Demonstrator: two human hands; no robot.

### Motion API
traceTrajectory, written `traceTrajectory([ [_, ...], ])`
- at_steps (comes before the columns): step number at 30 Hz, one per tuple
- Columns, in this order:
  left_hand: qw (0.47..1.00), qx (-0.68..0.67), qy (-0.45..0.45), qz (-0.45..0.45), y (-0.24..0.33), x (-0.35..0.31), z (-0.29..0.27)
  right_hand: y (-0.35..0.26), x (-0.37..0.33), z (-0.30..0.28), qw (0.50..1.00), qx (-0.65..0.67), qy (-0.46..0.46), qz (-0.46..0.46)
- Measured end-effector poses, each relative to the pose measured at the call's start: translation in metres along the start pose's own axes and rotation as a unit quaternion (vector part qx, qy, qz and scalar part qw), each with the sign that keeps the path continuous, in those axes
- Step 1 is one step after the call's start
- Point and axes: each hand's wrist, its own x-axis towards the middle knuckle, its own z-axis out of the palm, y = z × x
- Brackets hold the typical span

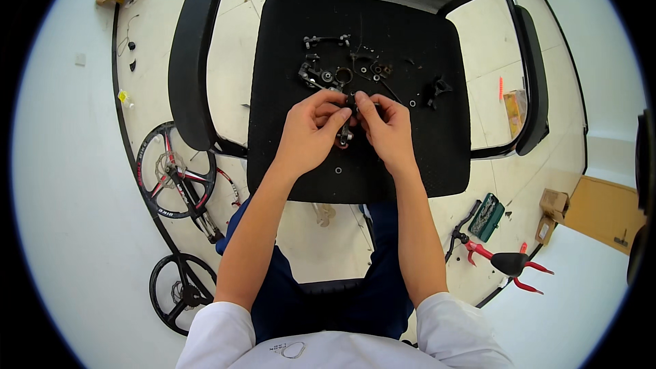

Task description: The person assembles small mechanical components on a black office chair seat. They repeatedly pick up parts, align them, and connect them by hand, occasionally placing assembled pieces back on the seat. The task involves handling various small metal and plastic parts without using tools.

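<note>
My left hand (309, 133) and my right hand (388, 131) meet over the front half of a black chair seat (417, 164). Both are closed, fingertips pinched on a small dark metal bike part (345, 137) whose silver end sticks out below the fingers. Its upper portion is mostly covered by my fingers. Just beyond my left hand lies a dark metal linkage assembly (318, 75) with a ring clamp (344, 76). Nearer me, a small washer (338, 171) rests on the seat.
Farther back on the seat are a bar-shaped part (326, 42), small loose hardware (376, 70) and a black bracket (439, 90). Armrests (195, 55) flank it. Spoked wheels (171, 171) stand left; a green toolbox (486, 217) and red bike frame (492, 256) lie right.
</note>
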Motion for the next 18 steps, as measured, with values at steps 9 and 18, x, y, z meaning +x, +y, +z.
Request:
traceTrajectory([
  [9,0.999,-0.04,0.001,-0.003,-0.001,0.003,-0.003,-0.007,-0.003,0.006,0.992,0.097,-0.003,-0.082],
  [18,1.0,-0.005,-0.005,0.002,0.003,0.0,0.003,-0.008,-0.002,0.0,1.0,0.015,0.0,0.008],
])
